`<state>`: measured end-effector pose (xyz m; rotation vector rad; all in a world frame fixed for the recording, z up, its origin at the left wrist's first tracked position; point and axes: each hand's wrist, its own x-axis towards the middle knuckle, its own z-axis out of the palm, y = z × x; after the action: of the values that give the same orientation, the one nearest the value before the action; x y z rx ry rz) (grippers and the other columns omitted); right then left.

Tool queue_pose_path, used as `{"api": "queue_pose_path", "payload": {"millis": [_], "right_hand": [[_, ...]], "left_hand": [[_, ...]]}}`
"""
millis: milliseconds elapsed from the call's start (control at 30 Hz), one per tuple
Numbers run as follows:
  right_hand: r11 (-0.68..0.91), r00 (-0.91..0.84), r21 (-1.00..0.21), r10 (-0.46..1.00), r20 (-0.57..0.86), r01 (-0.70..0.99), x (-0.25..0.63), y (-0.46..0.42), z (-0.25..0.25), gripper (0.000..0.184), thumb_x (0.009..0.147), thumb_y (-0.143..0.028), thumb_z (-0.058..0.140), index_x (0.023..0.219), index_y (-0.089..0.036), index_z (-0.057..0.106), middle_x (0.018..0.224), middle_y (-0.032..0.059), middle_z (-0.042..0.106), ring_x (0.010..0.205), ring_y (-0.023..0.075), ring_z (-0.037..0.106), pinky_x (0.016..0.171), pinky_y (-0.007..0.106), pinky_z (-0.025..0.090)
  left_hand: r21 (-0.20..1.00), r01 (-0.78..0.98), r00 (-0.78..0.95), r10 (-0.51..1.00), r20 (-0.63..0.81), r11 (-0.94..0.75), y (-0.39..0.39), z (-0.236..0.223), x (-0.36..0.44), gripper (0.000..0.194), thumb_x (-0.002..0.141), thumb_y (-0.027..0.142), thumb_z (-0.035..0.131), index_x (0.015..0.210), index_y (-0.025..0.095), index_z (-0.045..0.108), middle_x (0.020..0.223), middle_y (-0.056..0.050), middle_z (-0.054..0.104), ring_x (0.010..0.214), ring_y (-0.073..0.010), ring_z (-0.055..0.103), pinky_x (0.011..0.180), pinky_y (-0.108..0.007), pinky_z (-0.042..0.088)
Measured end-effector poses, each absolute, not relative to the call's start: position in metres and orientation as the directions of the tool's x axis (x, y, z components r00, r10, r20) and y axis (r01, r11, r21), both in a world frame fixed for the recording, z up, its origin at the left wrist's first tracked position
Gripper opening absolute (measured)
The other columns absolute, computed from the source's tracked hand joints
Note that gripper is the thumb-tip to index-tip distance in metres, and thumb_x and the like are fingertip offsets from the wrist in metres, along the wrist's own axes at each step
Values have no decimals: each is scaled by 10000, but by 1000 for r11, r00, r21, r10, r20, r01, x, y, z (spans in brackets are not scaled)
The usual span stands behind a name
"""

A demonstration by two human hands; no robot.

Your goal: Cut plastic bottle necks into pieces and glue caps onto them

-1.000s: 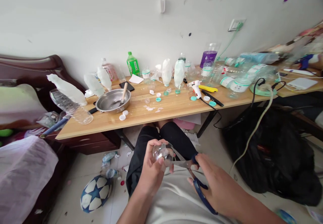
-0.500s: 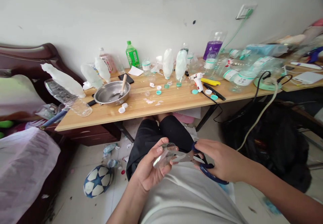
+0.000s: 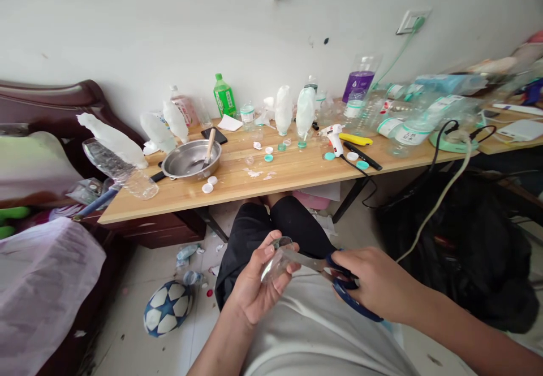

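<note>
Left hand grips a clear plastic piece. Right hand, closed around the scissors, lies to its right; blades point left into the piece.

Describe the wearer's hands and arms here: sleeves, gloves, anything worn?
Both forearms are bare up to the frame edge, with no sleeves in view. The left hand and right hand wear no gloves. No rings, watch or wristbands are visible on the sides that show. Nails look short and unpainted. Other clothing in view: a white shirt and black trousers.
</note>
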<state>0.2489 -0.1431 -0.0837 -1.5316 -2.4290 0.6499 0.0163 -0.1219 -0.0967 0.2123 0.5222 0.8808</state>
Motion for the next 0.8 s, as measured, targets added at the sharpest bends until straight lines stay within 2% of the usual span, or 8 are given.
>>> {"api": "queue_pose_path", "payload": {"millis": [167, 300, 367, 467, 533, 633, 700, 800], "right_hand": [[234, -323, -512, 942, -91, 826, 241, -147, -98, 184, 801, -241, 597, 653, -221, 490, 628, -4, 644, 563, 141, 546, 546, 251, 314], [129, -247, -665, 965, -86, 736, 235, -150, -103, 271, 893, -396, 533, 690, -217, 508, 648, -2, 634, 593, 142, 561, 545, 231, 395], [101, -241, -736, 967, -86, 669, 234, -153, -101, 212, 904, -418, 522, 832, -221, 554, 763, 10, 669, 688, 160, 612, 624, 239, 475], [104, -226, -790, 973, -44, 604, 232, -157, -95, 277, 898, -401, 539, 1120, -236, 522, 1015, 51, 677, 916, 196, 646, 833, 290, 521], [118, -201, -775, 979, -12, 620, 231, -157, -91, 290, 909, -383, 522, 1160, -243, 490, 1063, 65, 654, 979, 207, 633, 881, 315, 513], [183, -231, -685, 973, 22, 706, 231, -149, -87, 157, 902, -332, 517, 1018, -229, 500, 974, 63, 628, 884, 205, 618, 790, 319, 517], [289, -309, -603, 948, 73, 744, 234, -141, -84, 85, 857, -254, 541, 912, -225, 483, 907, 51, 598, 825, 198, 590, 730, 311, 496], [431, -405, -496, 899, 166, 754, 241, -132, -81, 157, 768, -146, 563, 841, -228, 450, 840, 29, 560, 791, 191, 552, 692, 298, 454]], "left_hand": [[492, -699, 415, 855, -311, 519, -119, -99, 21, 388, 745, 289, 766, 1059, 232, 544, 989, -91, 651, 686, -124, 615, 451, -133, 375], [664, -692, 220, 958, -181, 284, -114, -99, 24, 650, 691, 289, 824, 1236, 302, 472, 1023, -59, 625, 756, -148, 619, 510, -171, 423], [758, -638, 115, 990, -86, 140, -113, -102, 24, 793, 653, 279, 853, 1311, 333, 414, 1032, -51, 612, 801, -170, 621, 565, -211, 466], [852, -521, 27, 996, 82, -56, -113, -107, 22, 727, 641, 297, 862, 1248, 297, 461, 1037, -59, 591, 836, -194, 621, 622, -255, 497], [886, -447, 27, 988, 155, -126, -116, -108, 20, 604, 665, 273, 846, 1159, 276, 498, 1042, -63, 586, 856, -205, 627, 684, -286, 510], [914, -345, 55, 967, 249, -215, -121, -108, 17, 544, 685, 214, 829, 1115, 278, 502, 1047, -52, 581, 902, -207, 621, 801, -332, 506], [896, -397, 148, 950, 275, -198, -122, -108, 16, 565, 713, 267, 812, 1160, 302, 469, 1056, -41, 562, 870, -190, 609, 758, -321, 511], [826, -564, 337, 911, 238, -7, -122, -107, 15, 563, 746, 383, 777, 1191, 319, 438, 1105, -47, 520, 733, -137, 577, 567, -240, 465]]}}
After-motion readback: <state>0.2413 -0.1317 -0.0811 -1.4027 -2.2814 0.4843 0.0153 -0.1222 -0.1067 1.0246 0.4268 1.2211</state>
